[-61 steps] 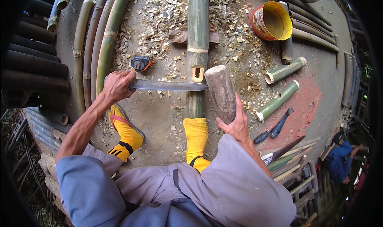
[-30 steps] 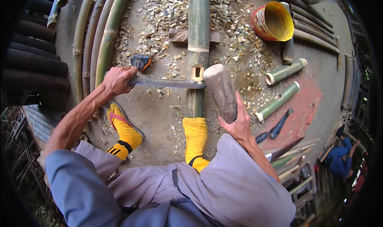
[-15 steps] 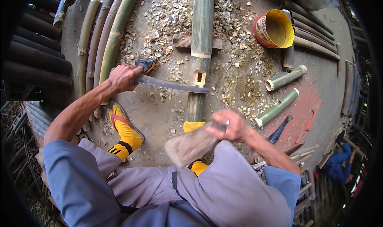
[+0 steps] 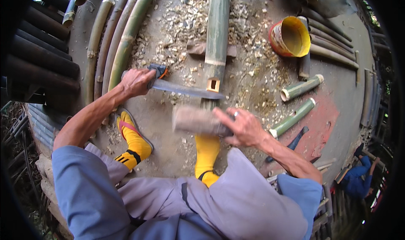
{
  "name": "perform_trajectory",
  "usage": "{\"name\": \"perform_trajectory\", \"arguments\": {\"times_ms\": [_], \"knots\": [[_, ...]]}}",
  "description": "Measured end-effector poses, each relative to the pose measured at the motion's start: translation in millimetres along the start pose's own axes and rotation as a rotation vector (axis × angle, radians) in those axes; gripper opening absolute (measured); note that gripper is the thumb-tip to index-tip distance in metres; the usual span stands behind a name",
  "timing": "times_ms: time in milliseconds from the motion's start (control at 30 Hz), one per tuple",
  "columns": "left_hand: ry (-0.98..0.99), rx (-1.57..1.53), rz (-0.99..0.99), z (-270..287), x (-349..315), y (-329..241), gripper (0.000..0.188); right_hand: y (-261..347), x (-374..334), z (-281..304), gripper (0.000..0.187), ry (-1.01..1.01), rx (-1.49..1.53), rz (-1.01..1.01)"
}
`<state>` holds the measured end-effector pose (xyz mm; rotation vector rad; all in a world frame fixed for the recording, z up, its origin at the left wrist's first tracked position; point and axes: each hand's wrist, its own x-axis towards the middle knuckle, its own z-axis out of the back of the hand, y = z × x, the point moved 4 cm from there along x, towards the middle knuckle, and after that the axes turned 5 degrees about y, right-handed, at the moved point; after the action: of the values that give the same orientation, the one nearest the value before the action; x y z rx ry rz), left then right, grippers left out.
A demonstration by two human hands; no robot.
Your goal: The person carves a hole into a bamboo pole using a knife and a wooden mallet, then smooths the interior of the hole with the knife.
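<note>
My left hand (image 4: 138,82) is closed round the handle of a machete (image 4: 183,88), whose long blade points right. The blade lies across a thick green bamboo pole (image 4: 216,33), just below a rectangular hole cut in its wall. My right hand (image 4: 244,128) grips a wooden mallet (image 4: 196,119), blurred by motion, which is held level a little below the blade and apart from it. Beneath the mallet, my foot in a yellow sock (image 4: 206,151) is by the near end of the pole, which the mallet partly hides.
A red block (image 4: 196,49) props the pole. Wood chips (image 4: 168,42) litter the ground. A yellow-and-red bucket (image 4: 290,37) stands at right, above two short bamboo pieces (image 4: 301,87). Long poles (image 4: 126,42) lie at left. Another person (image 4: 358,172) is at far right.
My right hand has swung the mallet up from near my knee toward the machete blade, turning it level. The left hand keeps the blade across the pole. The view has shifted slightly.
</note>
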<state>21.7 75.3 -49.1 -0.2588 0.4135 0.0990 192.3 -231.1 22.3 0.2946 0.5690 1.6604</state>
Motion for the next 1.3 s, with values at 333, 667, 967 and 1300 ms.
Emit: {"name": "perform_trajectory", "arguments": {"times_ms": [333,667,967,1300], "knots": [[0.014,0.011,0.009,0.6,2.4,0.8,0.023,1.2,-2.3,5.6,0.088,-0.051,0.032,0.041],[0.704,-0.678,0.225,53.5,50.8,10.0,0.024,-42.3,-12.2,7.2,0.095,-0.263,0.331,-0.397],[0.066,-0.716,0.057,21.1,38.6,19.1,0.035,-68.7,-62.1,58.2,0.103,-0.613,0.461,-0.726],[0.306,-0.355,0.224,9.1,34.7,14.2,0.041,-31.3,-49.2,66.5,0.106,-0.650,0.682,-0.654]]}}
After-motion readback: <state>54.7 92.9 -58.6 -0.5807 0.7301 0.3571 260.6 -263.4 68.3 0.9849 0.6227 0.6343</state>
